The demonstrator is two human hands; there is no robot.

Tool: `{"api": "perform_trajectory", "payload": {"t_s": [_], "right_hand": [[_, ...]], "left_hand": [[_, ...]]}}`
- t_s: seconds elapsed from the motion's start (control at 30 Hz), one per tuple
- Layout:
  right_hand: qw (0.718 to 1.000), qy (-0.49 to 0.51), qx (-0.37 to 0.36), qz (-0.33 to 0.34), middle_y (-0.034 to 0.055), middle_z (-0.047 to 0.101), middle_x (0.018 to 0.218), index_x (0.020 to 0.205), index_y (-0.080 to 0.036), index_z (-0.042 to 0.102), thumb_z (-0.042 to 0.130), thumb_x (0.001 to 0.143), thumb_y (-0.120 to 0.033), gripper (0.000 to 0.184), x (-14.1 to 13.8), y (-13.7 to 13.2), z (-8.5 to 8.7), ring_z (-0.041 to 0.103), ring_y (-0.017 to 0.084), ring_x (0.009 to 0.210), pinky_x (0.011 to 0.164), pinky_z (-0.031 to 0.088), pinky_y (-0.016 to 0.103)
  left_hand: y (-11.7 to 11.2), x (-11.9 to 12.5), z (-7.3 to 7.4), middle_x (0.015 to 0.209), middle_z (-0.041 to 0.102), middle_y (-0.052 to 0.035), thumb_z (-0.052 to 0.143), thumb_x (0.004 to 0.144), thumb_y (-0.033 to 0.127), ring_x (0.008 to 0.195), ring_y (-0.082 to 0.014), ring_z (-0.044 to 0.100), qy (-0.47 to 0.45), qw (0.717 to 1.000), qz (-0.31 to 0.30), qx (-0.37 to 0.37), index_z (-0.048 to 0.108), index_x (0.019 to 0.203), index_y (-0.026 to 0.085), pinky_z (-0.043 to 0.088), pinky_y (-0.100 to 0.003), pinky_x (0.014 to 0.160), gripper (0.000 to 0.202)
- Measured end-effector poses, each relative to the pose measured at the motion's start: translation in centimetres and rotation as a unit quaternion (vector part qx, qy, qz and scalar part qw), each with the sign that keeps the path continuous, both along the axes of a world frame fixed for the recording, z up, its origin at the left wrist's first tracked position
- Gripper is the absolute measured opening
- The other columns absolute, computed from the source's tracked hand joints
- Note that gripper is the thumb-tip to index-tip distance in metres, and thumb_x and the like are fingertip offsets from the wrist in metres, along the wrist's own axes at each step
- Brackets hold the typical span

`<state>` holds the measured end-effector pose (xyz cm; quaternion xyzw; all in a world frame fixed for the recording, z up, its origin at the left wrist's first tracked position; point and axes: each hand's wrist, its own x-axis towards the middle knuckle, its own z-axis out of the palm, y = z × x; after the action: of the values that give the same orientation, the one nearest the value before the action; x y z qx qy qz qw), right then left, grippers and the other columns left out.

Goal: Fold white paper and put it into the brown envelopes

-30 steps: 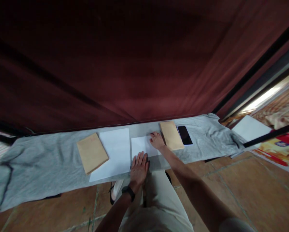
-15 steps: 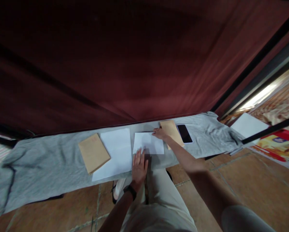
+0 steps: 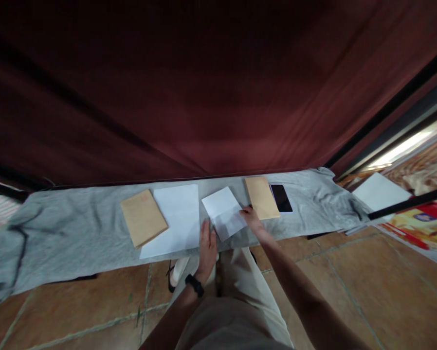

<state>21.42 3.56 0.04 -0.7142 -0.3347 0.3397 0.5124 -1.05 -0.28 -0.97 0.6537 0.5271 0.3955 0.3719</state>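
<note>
Just below the middle of the frame, a small white sheet of paper [image 3: 223, 210] is lying on a long grey cloth [image 3: 58, 238] and is sitting askew, its corners turned like a diamond. The cloth is stretching across the frame from the left edge to the right of centre.

The left hand [image 3: 207, 244] is resting flat below the sheet's lower left edge, with the fingers straight and close together and the fingertips touching that edge; it is gripping nothing. A black wristband [image 3: 194, 285] is circling its wrist. The right hand [image 3: 253, 218] is sitting at the sheet's right edge with the fingers curled narrowly onto the paper. I cannot tell whether it is pinching the sheet or only pressing on it.

Left of the sheet, a larger white sheet of paper [image 3: 178, 216] is lying flat, and a tan rectangular envelope [image 3: 143, 217] is overlapping its left side. Just right of the right hand, a second tan envelope [image 3: 261, 197] is lying beside a black smartphone [image 3: 281, 198], the two nearly touching.

A dark red curtain [image 3: 204, 97] is filling the upper half of the frame. Terracotta floor tiles [image 3: 350, 277] are showing along the bottom, where the person's light trousers [image 3: 240, 301] are coming in from the lower edge. At the far right, another white sheet [image 3: 379, 190] is lying near a colourful printed poster [image 3: 423, 228].
</note>
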Motion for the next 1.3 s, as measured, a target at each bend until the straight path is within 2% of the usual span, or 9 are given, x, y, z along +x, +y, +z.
{"api": "perform_trajectory", "payload": {"t_s": [0.17,0.33,0.5,0.6,0.7,0.87,1.03,1.13,1.3], "right_hand": [[0.998,0.002,-0.008,-0.057,0.0006,0.060,0.062,0.068,-0.019,0.060,0.064,0.065,-0.058,0.038,-1.4,-0.7,-1.7,0.053,0.016,0.061,0.058,0.042,0.029],[0.997,-0.028,-0.006,-0.077,0.0010,0.060,0.063,0.068,-0.020,0.058,0.061,0.069,-0.059,0.039,-1.4,-0.6,-2.3,0.054,0.016,0.062,0.059,0.043,0.028],[0.995,-0.080,-0.011,-0.053,0.0038,0.064,0.069,0.082,-0.017,0.066,0.055,0.081,-0.046,0.031,-1.4,-1.4,-1.6,0.059,0.019,0.066,0.064,0.047,0.030],[0.984,-0.174,0.004,-0.020,0.0149,0.071,0.105,0.114,-0.014,0.067,0.055,0.087,-0.034,0.036,-1.8,-2.8,-0.6,0.065,0.026,0.095,0.086,0.051,0.039],[0.933,-0.349,0.038,0.084,0.0186,0.057,0.142,0.135,-0.016,0.060,0.049,0.095,-0.028,0.043,-2.7,-3.6,0.1,0.052,0.031,0.130,0.108,0.042,0.048],[0.835,-0.418,0.100,0.344,0.0078,0.058,0.146,0.142,-0.024,0.058,0.040,0.103,-0.027,0.042,-4.5,-1.7,-0.6,0.048,0.021,0.139,0.118,0.036,0.042],[0.762,-0.484,0.096,0.420,0.0036,0.048,0.155,0.147,-0.030,0.052,0.048,0.102,-0.032,0.045,-4.8,1.6,-1.8,0.043,0.021,0.144,0.124,0.025,0.045],[0.761,-0.504,0.083,0.401,0.0032,0.044,0.158,0.150,-0.030,0.047,0.043,0.104,-0.032,0.046,-4.4,4.0,-2.1,0.040,0.020,0.146,0.125,0.021,0.046],[0.809,-0.474,0.058,0.342,0.0067,0.048,0.156,0.145,-0.026,0.053,0.042,0.104,-0.032,0.043,-4.3,7.7,-1.6,0.041,0.021,0.145,0.125,0.020,0.045]], "left_hand": [[0.5,0.1,-0.2,0.164,0.033,-0.0079,0.041,0.102,0.034,0.152,-0.0234,0.030,0.020,0.999,-0.027,0.015,0.040,0.152,0.025,0.025,-0.046,0.126,0.051],[0.3,0.8,0.2,0.164,0.030,-0.0115,0.040,0.101,0.025,0.151,-0.0247,0.031,0.133,0.984,-0.068,0.092,0.039,0.152,0.021,0.033,-0.047,0.123,0.051],[-0.3,0.8,0.3,0.162,0.037,-0.0106,0.042,0.099,0.021,0.154,-0.0268,0.025,0.290,0.921,-0.163,0.205,0.041,0.151,0.019,0.027,-0.053,0.125,0.053],[-0.7,0.6,0.2,0.160,0.040,-0.0123,0.044,0.100,0.026,0.152,-0.0272,0.028,0.347,0.891,-0.190,0.224,0.041,0.152,0.015,0.025,-0.053,0.125,0.054],[-1.0,0.6,0.1,0.158,0.042,-0.0144,0.043,0.100,0.030,0.151,-0.0265,0.032,0.366,0.881,-0.200,0.224,0.042,0.151,0.012,0.028,-0.049,0.124,0.054],[-1.1,0.5,-0.5,0.150,0.053,-0.0169,0.043,0.100,0.034,0.145,-0.0286,0.043,0.369,0.880,-0.200,0.221,0.049,0.146,0.010,0.033,-0.050,0.121,0.052],[-1.0,0.3,-1.2,0.149,0.053,-0.0192,0.044,0.101,0.041,0.144,-0.0306,0.043,0.375,0.874,-0.212,0.224,0.049,0.146,0.009,0.035,-0.050,0.119,0.056],[-0.8,0.1,-1.4,0.158,0.042,-0.0183,0.045,0.100,0.042,0.150,-0.0288,0.034,0.371,0.870,-0.222,0.237,0.036,0.154,0.009,0.032,-0.049,0.122,0.064],[-0.8,-0.2,-1.6,0.162,0.033,-0.0197,0.047,0.099,0.043,0.153,-0.0292,0.027,0.375,0.863,-0.223,0.253,0.026,0.158,0.009,0.030,-0.049,0.123,0.071]]}}
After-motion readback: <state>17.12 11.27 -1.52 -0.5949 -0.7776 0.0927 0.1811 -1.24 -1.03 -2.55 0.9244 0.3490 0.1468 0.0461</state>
